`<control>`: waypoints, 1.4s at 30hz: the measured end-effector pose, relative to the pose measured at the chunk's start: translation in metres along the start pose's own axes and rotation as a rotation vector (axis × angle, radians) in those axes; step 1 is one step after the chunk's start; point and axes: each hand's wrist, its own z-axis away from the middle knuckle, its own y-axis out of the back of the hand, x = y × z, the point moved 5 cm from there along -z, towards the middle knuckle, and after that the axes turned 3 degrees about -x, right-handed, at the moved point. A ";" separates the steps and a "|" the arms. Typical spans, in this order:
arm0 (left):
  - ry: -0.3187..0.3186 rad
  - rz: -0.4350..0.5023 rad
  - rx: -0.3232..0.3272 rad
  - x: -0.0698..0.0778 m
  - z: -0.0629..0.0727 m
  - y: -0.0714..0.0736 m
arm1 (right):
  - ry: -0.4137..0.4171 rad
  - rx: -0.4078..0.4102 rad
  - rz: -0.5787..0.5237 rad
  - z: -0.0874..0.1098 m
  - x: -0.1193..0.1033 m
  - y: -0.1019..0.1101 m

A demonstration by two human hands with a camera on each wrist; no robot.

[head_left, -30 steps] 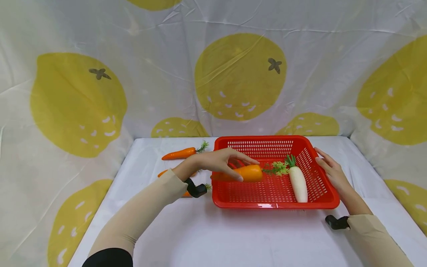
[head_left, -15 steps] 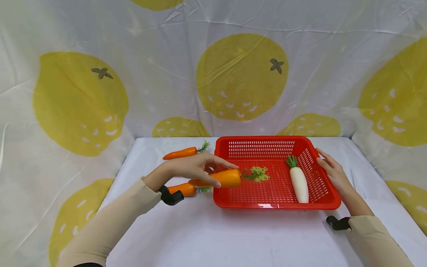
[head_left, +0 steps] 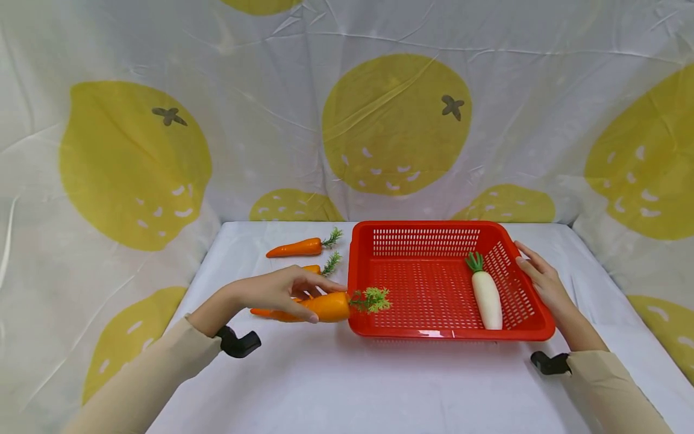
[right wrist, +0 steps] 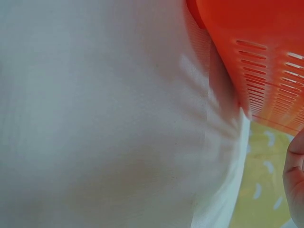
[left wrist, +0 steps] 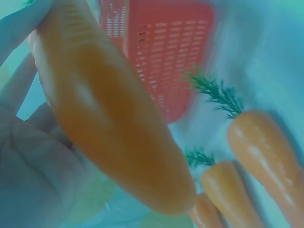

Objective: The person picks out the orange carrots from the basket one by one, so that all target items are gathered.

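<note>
In the head view, my left hand [head_left: 276, 290] pinches an orange carrot [head_left: 332, 307] between thumb and fingers, just left of the red basket [head_left: 434, 333]. The carrot's leafy green top overlaps the basket's left rim. Filling much of the left wrist view, the same carrot [left wrist: 109, 114] hangs over other carrots. A white radish [head_left: 488, 301] with green leaves lies inside the basket on its right side. My right hand [head_left: 544, 280] rests its extended fingers against the basket's right side. The right wrist view catches only part of that hand [right wrist: 295, 180], beside the slotted wall.
Left of the basket, one carrot [head_left: 297, 248] lies at the back of the white table [head_left: 401, 386]. Another carrot [head_left: 312, 269] is partly covered by my left hand, and a third, nearer carrot [head_left: 260, 312] is mostly hidden. A lemon-print cloth [head_left: 396, 126] hangs behind.
My left hand has carried the carrot leftward and lower, from above the basket's inside to the left of its rim. The right hand and basket have stayed put.
</note>
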 end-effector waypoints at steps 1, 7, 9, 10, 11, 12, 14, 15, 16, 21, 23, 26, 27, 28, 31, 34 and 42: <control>0.006 -0.004 0.007 -0.002 0.005 -0.001 | -0.002 0.000 -0.005 0.000 0.000 0.000; 0.021 0.019 0.023 -0.019 0.031 -0.007 | -0.008 -0.008 -0.051 0.000 0.000 0.000; 0.026 0.022 0.023 -0.026 0.037 -0.010 | -0.008 -0.012 -0.062 0.001 0.000 -0.001; 0.033 0.023 0.024 -0.029 0.040 -0.012 | -0.008 -0.013 -0.062 0.001 -0.001 -0.001; 0.039 0.026 0.024 -0.033 0.042 -0.013 | -0.008 -0.013 -0.061 0.001 -0.001 -0.001; 0.037 0.031 0.022 -0.036 0.044 -0.015 | -0.009 -0.013 -0.060 0.001 -0.002 -0.001; 0.033 0.041 0.015 -0.043 0.047 -0.018 | -0.010 -0.011 -0.055 0.002 -0.002 -0.001; 0.029 0.049 0.010 -0.046 0.048 -0.020 | -0.010 -0.010 -0.048 0.002 -0.002 -0.001; 0.026 0.063 0.005 -0.048 0.049 -0.021 | -0.011 -0.008 -0.045 0.002 -0.003 -0.001; 0.029 0.111 -0.008 -0.062 0.049 -0.029 | -0.015 0.000 -0.037 0.004 -0.005 -0.003; 0.029 0.113 -0.002 -0.066 0.049 -0.030 | -0.016 -0.001 -0.042 0.004 -0.005 -0.003; 0.020 0.102 0.007 -0.071 0.048 -0.032 | -0.013 -0.003 -0.040 0.003 -0.005 -0.003; 0.016 0.099 0.008 -0.073 0.048 -0.033 | -0.013 -0.003 -0.038 0.003 -0.005 -0.003; 0.013 0.096 0.007 -0.074 0.048 -0.034 | -0.011 -0.002 -0.036 0.002 -0.004 -0.002; 0.012 0.080 0.001 -0.079 0.047 -0.035 | -0.007 -0.003 -0.033 0.001 -0.002 -0.001; 0.021 0.056 -0.001 -0.085 0.047 -0.037 | 0.003 -0.005 -0.041 -0.001 -0.001 0.000; 0.045 0.014 0.011 -0.095 0.049 -0.041 | 0.041 -0.015 -0.062 -0.001 0.000 0.000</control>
